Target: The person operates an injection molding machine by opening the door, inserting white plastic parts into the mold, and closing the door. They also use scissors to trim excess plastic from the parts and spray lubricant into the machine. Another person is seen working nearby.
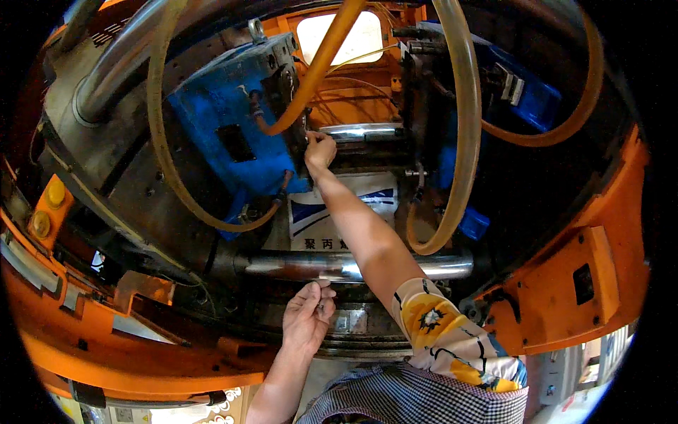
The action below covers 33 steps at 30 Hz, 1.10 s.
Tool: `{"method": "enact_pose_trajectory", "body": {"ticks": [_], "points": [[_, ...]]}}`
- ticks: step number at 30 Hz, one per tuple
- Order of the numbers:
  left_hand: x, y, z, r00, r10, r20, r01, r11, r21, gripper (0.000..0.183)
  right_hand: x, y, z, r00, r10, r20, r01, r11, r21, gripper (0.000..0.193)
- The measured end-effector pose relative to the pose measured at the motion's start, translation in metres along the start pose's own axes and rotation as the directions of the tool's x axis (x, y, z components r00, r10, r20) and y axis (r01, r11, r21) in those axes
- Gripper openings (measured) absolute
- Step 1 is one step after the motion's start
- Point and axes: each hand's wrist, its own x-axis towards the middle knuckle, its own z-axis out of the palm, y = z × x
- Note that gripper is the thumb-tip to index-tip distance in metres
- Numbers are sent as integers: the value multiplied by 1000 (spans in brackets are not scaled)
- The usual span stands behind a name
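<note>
My right arm stretches far forward into a machine. At its end, my right hand [320,150] is at the dark inner face of a blue mould half [205,106], its fingers closed together. Whatever those fingertips hold, if anything, is hidden. Nearer to me, my left hand [308,314] is raised just below a shiny horizontal steel bar [296,267]. Its thumb and fingers are bent together, and I cannot make out what is between them. Under my right forearm lies a white sack [381,218] with dark blue printing.
Across the gap stands the other mould half [420,106], dark with blue parts. Yellowish hoses [462,106] loop down in front of both halves. A second steel bar [367,132] crosses behind. Orange machine panels [558,293] frame the opening on both sides.
</note>
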Motion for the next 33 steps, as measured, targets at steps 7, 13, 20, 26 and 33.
{"method": "enact_pose_trajectory", "body": {"ticks": [7,13,20,26,33], "points": [[2,2,-15,999,20,-47,-19,1000,19,25,-27,-10,-2,990,-137,28,137,991,13,14],[2,4,-10,997,71,-6,-71,997,-5,24,-1,16,0,969,-13,246,-26,987,157,35],[15,2,-13,995,95,-44,-101,979,-179,19,-28,-41,-85,853,-169,493,36,963,267,26],[16,2,-9,991,128,32,-117,966,-230,20,-135,-86,-193,76,-264,962,385,897,216,22],[12,3,5,1000,31,-3,-30,953,-300,18,-148,-96,-219,216,-196,957,476,877,72,18]]}}
